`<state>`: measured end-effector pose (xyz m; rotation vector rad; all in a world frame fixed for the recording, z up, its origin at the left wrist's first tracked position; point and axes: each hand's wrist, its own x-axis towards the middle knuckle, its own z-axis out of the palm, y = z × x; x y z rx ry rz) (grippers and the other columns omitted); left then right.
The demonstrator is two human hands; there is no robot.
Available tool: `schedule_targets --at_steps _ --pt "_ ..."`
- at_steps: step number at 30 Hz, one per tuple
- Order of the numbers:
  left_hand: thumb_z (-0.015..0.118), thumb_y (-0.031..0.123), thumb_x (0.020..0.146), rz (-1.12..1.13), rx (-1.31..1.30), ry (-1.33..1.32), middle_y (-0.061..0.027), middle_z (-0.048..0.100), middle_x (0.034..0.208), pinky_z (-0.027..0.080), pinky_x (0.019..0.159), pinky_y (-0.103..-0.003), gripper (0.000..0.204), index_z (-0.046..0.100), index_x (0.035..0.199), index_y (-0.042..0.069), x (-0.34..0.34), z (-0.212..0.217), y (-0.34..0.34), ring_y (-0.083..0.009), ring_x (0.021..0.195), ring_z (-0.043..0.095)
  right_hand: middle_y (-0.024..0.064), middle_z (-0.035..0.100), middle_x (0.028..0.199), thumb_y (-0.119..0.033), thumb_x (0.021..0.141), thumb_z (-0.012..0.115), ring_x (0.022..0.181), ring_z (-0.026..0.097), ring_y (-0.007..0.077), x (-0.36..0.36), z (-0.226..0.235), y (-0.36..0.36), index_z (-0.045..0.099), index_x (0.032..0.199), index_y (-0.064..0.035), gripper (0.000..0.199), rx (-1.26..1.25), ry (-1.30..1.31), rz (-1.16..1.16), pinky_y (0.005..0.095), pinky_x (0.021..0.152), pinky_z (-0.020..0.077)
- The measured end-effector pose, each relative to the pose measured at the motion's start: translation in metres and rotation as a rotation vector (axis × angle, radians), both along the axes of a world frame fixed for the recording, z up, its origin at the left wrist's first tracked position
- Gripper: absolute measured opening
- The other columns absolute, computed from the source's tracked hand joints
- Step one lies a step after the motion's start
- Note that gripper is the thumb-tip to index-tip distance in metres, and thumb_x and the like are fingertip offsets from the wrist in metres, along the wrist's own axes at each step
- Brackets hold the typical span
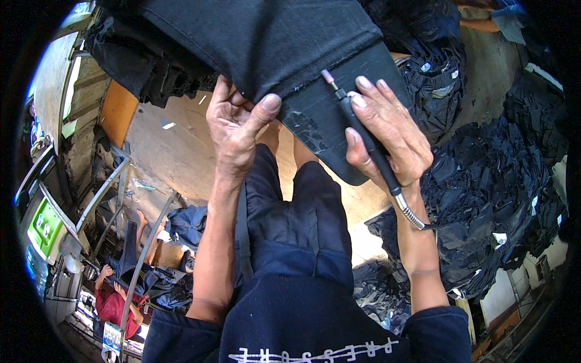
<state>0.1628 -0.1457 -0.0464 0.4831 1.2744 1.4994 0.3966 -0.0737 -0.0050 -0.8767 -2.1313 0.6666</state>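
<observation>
**Slim black tool (365,130) beside the hem of a black garment (272,36)**

My right hand (387,130) is closed around the tool's barrel, thumb on one side and fingers along the other. The pink tip (327,76) points away from me, right by the hem; I cannot tell whether it touches the cloth. A springy metal sleeve (408,212) ends the tool at my wrist.

My left hand (239,124) is partly curled, holding the garment's near edge, with the thumb at the corner of the hem and some fingertips hidden. The garment lies over a flat black board (351,154), whose rounded end sticks out bare above my knees.

Heaps of dark cloth (484,199) lie to my right. At my lower left sits a person in red (115,308).
</observation>
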Motion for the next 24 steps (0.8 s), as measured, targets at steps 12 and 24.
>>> schedule_targets --at_steps 12,24 --pt "0.089 0.01 0.093 -0.018 -0.03 0.019 -0.0151 0.071 0.136 0.063 0.099 -0.033 0.075 0.048 0.155 -0.003 0.0 0.0 0.001 -0.022 0.117 0.073 0.0196 0.082 0.113 -0.005 0.087 0.084 0.119 0.078 0.0373 0.002 0.002 0.001 0.08 0.119 0.0032 0.033 -0.006 -0.027 0.04 0.0525 0.11 0.0585" --pt "0.085 0.034 0.1 0.089 -0.244 0.04 -0.0244 0.069 0.134 0.062 0.1 -0.036 0.09 0.035 0.16 -0.011 -0.034 0.041 -0.002 -0.0248 0.115 0.074 0.006 0.079 0.104 -0.032 0.098 0.087 0.092 0.073 0.0141 -0.009 0.009 0.056 0.076 0.115 -0.0025 0.036 -0.636 0.441 -0.385 0.0307 0.085 0.0581"
